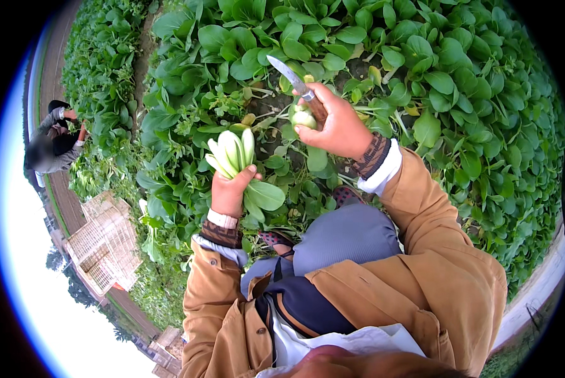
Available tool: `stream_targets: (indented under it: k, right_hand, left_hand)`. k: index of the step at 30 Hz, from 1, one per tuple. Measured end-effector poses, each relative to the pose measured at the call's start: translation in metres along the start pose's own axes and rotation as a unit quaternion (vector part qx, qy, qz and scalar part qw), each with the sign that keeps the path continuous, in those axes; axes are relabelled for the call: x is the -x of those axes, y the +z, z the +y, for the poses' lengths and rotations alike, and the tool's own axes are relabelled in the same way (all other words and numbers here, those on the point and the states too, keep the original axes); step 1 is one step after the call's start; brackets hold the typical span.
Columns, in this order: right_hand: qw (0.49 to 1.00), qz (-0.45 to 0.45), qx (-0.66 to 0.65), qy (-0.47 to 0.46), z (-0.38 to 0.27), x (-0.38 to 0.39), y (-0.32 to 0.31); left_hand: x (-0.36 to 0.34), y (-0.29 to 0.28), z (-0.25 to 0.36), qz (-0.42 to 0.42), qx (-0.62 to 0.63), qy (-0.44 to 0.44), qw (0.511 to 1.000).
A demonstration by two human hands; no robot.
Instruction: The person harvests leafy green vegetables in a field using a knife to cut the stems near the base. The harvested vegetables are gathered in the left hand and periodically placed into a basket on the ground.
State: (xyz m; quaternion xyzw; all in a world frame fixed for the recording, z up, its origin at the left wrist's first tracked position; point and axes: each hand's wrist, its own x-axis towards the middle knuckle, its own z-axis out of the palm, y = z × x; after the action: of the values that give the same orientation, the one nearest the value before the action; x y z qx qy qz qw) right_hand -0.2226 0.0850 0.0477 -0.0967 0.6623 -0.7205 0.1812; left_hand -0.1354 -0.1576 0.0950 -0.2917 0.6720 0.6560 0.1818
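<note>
My left hand (pixel 227 194) is closed around a bunch of bok choy (pixel 230 153), its pale stem bases pointing up and away from me. A few green leaves hang out below the fingers. To the right and a little farther off, my right hand (pixel 340 123) grips a knife (pixel 288 74) by its wooden handle. The curved metal blade points up and left, apart from the bunch. Pressed against the handle in the same hand is a pale green bok choy head (pixel 303 118), partly hidden by the fingers. Both hands are above the growing plants.
Dense leafy bok choy plants (pixel 440 82) spread ahead and to the right. Cut stems and yellowed leaves lie on soil between my hands. Stacked pale slatted crates (pixel 103 242) stand at the left, near a dirt path. Another person (pixel 56 142) crouches at the far left.
</note>
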Motion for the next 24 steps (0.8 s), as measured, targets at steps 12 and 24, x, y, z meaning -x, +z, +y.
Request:
stream_targets:
  k: [12,24]
  right_hand:
    - [0.915,-0.135,-0.327,0.196,0.001,-0.016,0.037]
    - [0.924,-0.278,0.249,0.083,0.142,0.023,0.068]
  left_hand:
    - [-0.002,0.011,0.021,-0.041,0.14,0.032,0.989]
    - [-0.031,-0.033,-0.05,-0.192,-0.466,-0.004,0.864]
